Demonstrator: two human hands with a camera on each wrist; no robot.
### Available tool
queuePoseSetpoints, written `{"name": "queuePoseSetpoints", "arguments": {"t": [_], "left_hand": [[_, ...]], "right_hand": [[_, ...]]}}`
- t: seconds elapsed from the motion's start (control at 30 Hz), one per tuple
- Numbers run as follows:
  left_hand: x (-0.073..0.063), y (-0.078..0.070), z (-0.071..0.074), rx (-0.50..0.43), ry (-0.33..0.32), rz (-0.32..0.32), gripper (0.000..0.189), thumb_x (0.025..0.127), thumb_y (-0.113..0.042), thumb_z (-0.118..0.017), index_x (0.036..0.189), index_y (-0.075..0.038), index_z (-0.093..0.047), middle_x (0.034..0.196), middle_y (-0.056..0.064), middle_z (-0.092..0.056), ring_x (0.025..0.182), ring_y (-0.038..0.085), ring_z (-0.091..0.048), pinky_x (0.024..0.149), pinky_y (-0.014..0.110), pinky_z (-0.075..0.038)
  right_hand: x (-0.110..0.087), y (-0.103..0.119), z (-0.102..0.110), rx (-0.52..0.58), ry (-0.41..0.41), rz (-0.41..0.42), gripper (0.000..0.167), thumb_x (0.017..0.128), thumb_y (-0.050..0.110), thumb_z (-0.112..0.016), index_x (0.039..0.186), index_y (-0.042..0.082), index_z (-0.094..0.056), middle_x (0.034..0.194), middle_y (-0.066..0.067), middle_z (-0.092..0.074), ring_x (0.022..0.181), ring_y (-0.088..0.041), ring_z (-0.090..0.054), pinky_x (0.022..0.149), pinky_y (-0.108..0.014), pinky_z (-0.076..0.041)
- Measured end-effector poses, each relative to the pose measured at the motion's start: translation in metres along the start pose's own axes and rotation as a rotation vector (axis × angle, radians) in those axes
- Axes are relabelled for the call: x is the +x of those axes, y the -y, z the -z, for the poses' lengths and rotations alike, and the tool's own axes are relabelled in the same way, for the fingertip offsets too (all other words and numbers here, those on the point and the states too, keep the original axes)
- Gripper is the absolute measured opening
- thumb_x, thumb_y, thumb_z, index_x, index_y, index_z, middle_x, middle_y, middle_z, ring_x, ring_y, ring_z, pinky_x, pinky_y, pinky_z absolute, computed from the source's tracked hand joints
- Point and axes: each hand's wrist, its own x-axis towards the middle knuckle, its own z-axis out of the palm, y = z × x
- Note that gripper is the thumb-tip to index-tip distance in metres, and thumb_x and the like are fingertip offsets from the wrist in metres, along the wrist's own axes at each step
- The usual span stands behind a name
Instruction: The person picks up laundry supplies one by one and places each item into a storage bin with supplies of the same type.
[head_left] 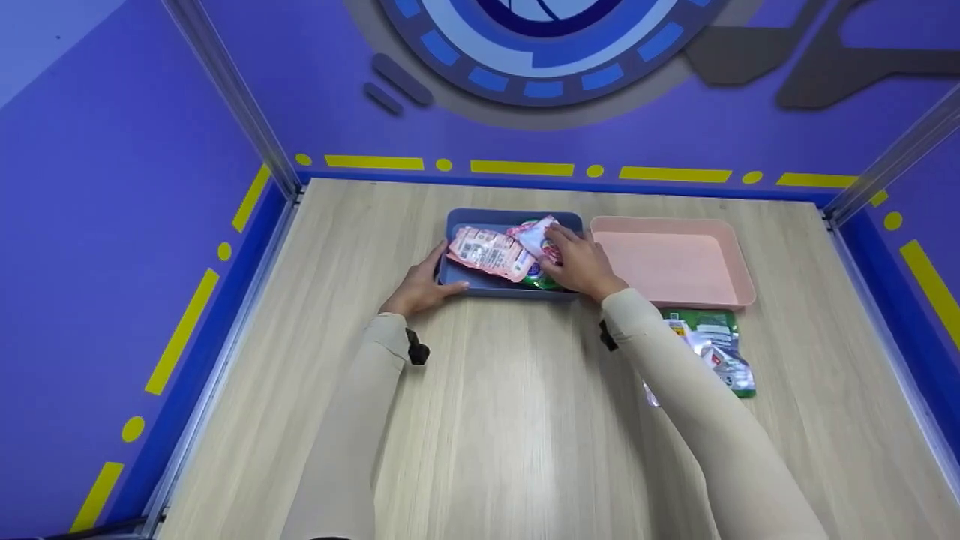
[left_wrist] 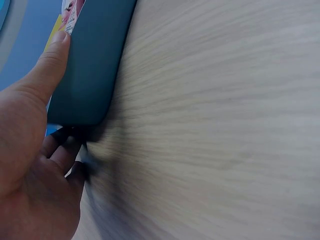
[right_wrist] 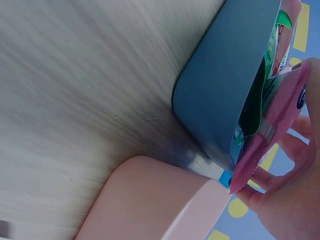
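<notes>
Blue-grey tray [head_left: 510, 293] and contents

I watched remotely, reading the clock from this tray, twelve towards the back wall [head_left: 360, 124].
Left hand [head_left: 420, 291]: sat at eight, thumb and fingers spread round the corner, touching it.
Right hand [head_left: 585, 266]: sat at three, pinching a pink-and-white packet [head_left: 534, 238] over the tray's right half.
Pink packet [head_left: 489, 253]: lay inside, at nine.
Green packet [head_left: 536, 277]: lay inside, at four, partly covered.
Pink tray [head_left: 671, 266]: stood just beside, at three.
Green pouch [head_left: 705, 321], silvery pouch [head_left: 677, 328]: lay at four, partly behind the right sleeve [head_left: 705, 409].

Head view faces fwd/down from above; wrist views v close, prob. sharing blue tray [head_left: 517, 293].
</notes>
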Motion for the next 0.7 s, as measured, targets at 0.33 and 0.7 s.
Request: {"name": "queuePoseSetpoints", "arguments": {"t": [0.33,0.7], "left_hand": [[0.000,0.000,0.000,-0.009,0.000,0.012,0.106,0.089,-0.049,-0.078,0.167,-0.025,-0.010,0.170,0.010,-0.020,0.155,0.029,-0.021,0.126,0.043,-0.019],[0.001,0.003,-0.002,-0.020,-0.005,0.011,0.107,0.089,-0.048,-0.079,0.167,-0.025,-0.010,0.170,0.011,-0.019,0.155,0.030,-0.020,0.126,0.044,-0.019]], "right_hand": [[-0.012,-0.006,0.001,0.038,-0.066,0.079,0.070,0.097,0.051,-0.063,0.157,0.020,-0.043,0.166,-0.014,-0.030,0.147,-0.049,-0.030,0.119,-0.067,-0.024],[-0.036,-0.009,0.009,0.093,-0.094,0.075,0.072,0.095,0.054,-0.066,0.158,0.027,-0.043,0.168,-0.015,-0.023,0.151,-0.046,-0.022,0.119,-0.070,-0.019]]}}
